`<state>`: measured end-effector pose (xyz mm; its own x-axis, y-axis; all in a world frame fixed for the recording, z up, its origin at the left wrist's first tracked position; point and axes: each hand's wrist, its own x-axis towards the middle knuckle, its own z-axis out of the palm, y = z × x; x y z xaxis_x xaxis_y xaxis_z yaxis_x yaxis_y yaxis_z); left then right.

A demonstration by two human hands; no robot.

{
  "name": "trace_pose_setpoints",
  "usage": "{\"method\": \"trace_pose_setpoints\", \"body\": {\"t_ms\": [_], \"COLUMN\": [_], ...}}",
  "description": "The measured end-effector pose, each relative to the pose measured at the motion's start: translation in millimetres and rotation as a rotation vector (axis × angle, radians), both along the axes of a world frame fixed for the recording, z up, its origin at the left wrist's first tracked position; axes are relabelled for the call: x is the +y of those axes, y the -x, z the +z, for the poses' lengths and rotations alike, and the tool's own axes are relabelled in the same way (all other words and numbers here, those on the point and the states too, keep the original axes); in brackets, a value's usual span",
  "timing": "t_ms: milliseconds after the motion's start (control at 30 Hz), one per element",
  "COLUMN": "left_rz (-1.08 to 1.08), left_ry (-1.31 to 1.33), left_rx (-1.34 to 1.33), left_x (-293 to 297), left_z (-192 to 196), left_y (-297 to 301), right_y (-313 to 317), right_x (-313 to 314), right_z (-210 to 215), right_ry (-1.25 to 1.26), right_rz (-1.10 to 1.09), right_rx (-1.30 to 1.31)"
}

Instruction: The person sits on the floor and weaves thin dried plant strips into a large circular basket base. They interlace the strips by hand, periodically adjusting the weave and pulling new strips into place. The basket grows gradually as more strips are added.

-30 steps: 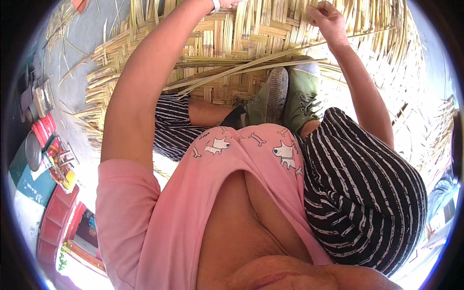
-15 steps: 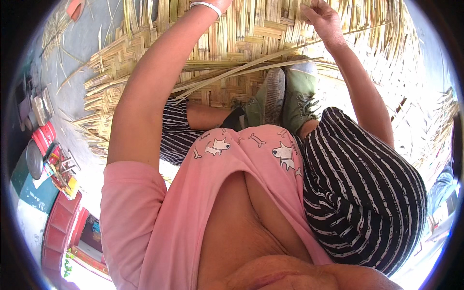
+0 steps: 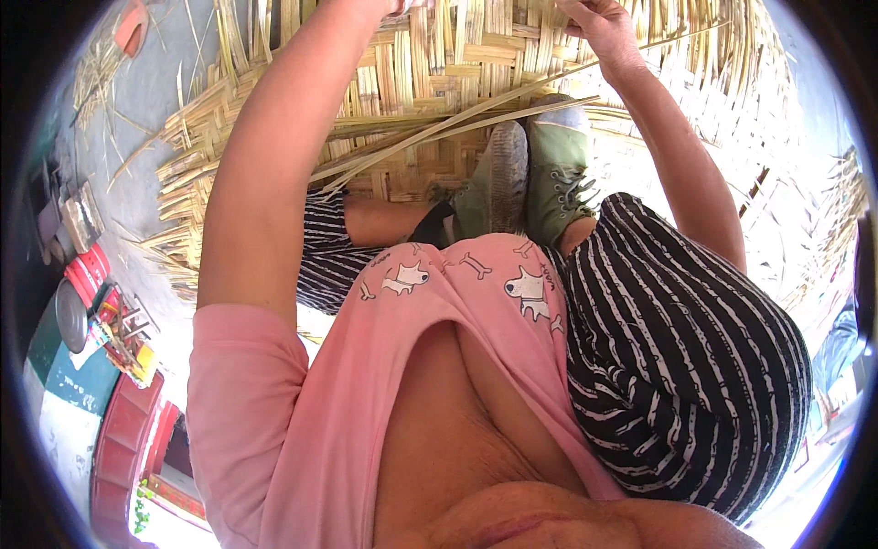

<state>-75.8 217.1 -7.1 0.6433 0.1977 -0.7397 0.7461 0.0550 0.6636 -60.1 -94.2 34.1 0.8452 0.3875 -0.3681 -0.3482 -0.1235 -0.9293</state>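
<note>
Up at the top edge: right hand closed on thin bamboo strips over the woven mat. Left hand mostly cut off by the edge, grip hard to tell, arm stretched over the same mat. Mat flat on the grey floor, under green shoes. Red tray far off left.

The left hand is cut off by the top edge; only its heel shows, so its grasp cannot be told. The right hand is cropped at the fingertips, which fold into the woven bamboo mat. Beyond both hands the mat runs out of view. Below the right hand, two green shoes cover the mat's weave; glare whitens its right border.
</note>
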Motion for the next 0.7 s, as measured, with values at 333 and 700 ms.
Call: {"method": "trace_pose_setpoints", "body": {"t_ms": [333,700], "left_rz": [-0.476,-0.558], "left_ry": [-0.428,-0.46], "left_rx": [-0.189,-0.269], "left_x": [-26,-47], "left_z": [10,16], "left_y": [-11,-19], "right_y": [-1,1], "right_x": [2,2], "right_z": [7,5], "right_ry": [0.049,-0.084], "right_rz": [-0.127,-0.07], "right_rx": [0.184,0.09]}}
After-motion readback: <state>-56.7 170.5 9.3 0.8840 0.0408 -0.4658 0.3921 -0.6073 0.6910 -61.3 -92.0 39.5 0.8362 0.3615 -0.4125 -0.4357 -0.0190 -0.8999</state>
